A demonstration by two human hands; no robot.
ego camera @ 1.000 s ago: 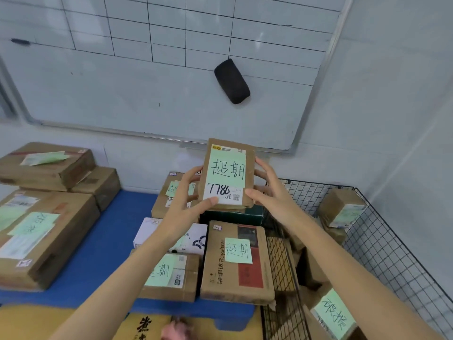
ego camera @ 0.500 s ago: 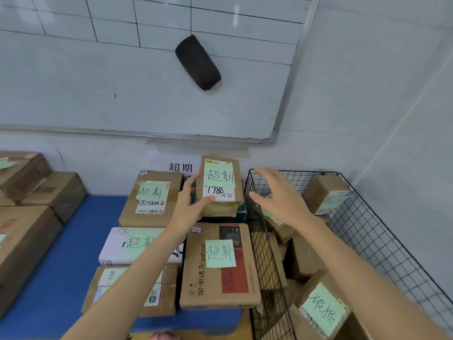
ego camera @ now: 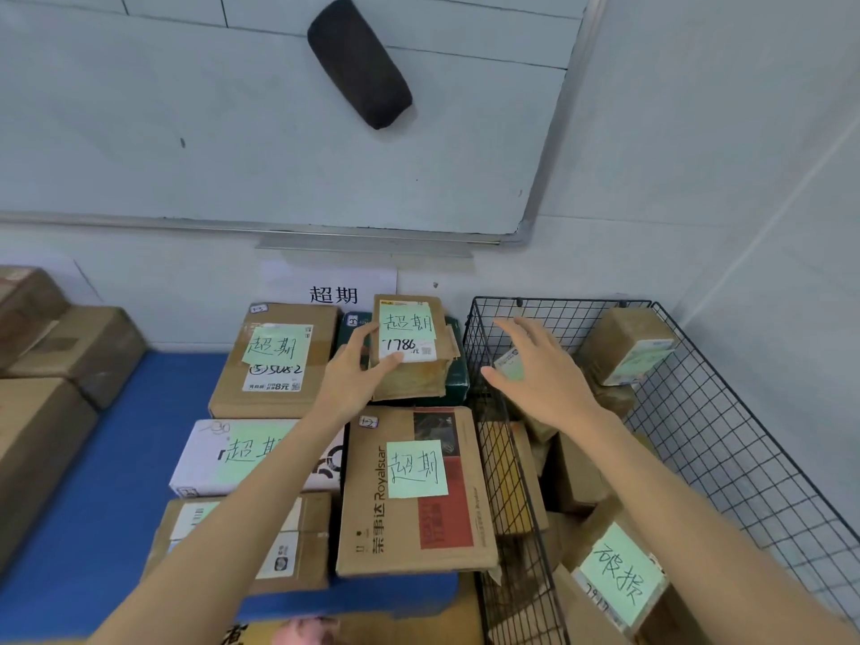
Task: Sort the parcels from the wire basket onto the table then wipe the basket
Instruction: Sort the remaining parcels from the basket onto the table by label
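Parcel with the green note and "1786" (ego camera: 409, 346): is it down yet? In the head view it sits on top of a dark green box (ego camera: 453, 370) at the back of the desk (ego camera: 116, 458), just under the paper wall sign (ego camera: 333, 294). The characters on its note match that sign. My read is that the placing step is nearly finished. -- sorter_a

Looks that way, though I can't tell if it's fully settled or a bit tipped. Left hand (ego camera: 351, 384) grips its lower left corner, thumb across the front by the white label. Right hand (ego camera: 540, 370) is apart from it, fingers spread, holding nothing, hovering over the near wall of the wire basket (ego camera: 744, 458). -- sorter_b

Any tips for doing this bit well? -- sorter_a

I'd square it on the green box before letting go. It's narrower than what's under it and the perch looks small, so a sloppy release could slide it toward the Royalstar box (ego camera: 409, 495) in front or against the mesh. Note side up so it reads at a glance. Then the free hand can go for the next one. Plenty of parcels lie in the basket, and the front parcel (ego camera: 619, 579) carries a different note, so I'd guess it belongs to another pile. Wiping looks a long way off. -- sorter_b
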